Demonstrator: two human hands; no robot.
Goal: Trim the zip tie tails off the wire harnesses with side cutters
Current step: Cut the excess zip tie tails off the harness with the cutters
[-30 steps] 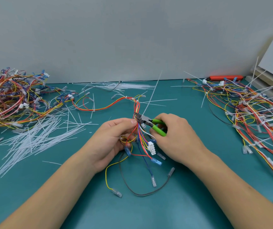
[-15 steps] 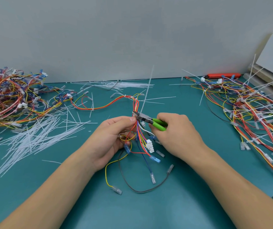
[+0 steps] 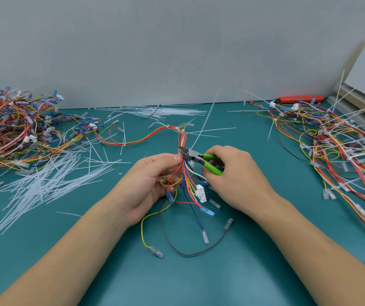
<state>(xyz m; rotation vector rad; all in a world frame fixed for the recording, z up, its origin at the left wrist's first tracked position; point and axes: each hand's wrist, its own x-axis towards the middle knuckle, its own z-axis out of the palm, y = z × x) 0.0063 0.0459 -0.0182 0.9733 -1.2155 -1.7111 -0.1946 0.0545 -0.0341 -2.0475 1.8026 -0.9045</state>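
Observation:
A wire harness [image 3: 183, 173] of red, yellow, blue and white wires lies at the centre of the teal table [image 3: 199, 279]. My left hand [image 3: 148, 184] pinches its bundle just below a zip tie. My right hand [image 3: 236, 175] grips green-handled side cutters [image 3: 201, 161]. The cutter jaws sit at the tie, right beside my left fingertips. A long white zip tie tail [image 3: 205, 120] sticks up and to the right from the jaws. A white connector [image 3: 201, 193] hangs between my hands.
A pile of harnesses [image 3: 11, 131] lies at the left. Cut white tie tails [image 3: 44, 184] are scattered beside it. Another harness pile [image 3: 336, 146], with long tails sticking out, fills the right. An orange tool [image 3: 300, 99] lies at the back right.
My hands and the harness have shifted slightly. The upright tie tail has swung from near vertical to leaning right. The cutter jaws stay at the tie.

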